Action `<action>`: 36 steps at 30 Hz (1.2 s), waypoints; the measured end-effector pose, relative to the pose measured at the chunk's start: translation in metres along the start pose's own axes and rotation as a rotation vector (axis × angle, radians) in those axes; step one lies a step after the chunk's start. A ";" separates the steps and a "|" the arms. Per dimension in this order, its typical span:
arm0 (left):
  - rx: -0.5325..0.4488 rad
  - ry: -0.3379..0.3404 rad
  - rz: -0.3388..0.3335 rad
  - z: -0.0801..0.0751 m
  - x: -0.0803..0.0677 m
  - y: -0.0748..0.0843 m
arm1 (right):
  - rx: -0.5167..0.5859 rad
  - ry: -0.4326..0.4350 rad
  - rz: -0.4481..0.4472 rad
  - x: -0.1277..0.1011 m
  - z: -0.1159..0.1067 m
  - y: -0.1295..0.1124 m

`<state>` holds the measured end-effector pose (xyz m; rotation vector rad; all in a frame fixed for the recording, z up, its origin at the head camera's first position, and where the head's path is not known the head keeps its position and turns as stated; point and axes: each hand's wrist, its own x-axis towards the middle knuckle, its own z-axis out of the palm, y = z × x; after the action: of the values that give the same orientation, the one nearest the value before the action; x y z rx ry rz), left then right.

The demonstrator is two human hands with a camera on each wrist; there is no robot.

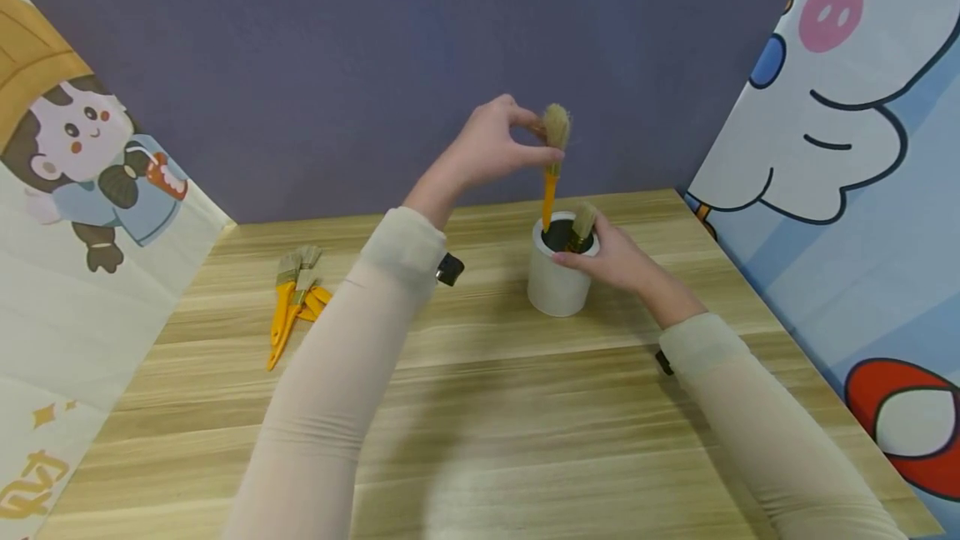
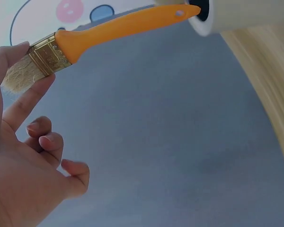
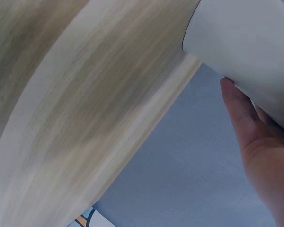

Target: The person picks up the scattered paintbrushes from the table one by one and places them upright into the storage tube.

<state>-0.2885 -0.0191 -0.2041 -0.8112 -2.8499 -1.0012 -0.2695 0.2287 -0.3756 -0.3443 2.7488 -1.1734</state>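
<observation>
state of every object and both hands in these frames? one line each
left hand: raised, pinches the held paintbrush at its ferrule and bristles
held paintbrush: near upright, bristles up, orange handle tip at the cup mouth
white cup: upright on the table, open top
second paintbrush: standing in the cup, bristles up
right hand: holds the cup at its rim
pile of paintbrushes: lying flat on the table, untouched
wooden table: bears everything

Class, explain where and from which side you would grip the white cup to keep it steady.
Grip the white cup round its plain cylindrical wall, from its right side, as the right hand does. A brush enters its open top, so stay clear of that.
</observation>
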 end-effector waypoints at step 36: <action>-0.117 -0.081 -0.017 0.104 0.010 -0.036 | 0.058 -0.008 -0.092 -0.001 0.001 0.006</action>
<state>-0.2981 0.0229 -0.3059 -0.8565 -2.8924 -1.1741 -0.2694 0.2322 -0.3801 -0.4726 2.7119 -1.2671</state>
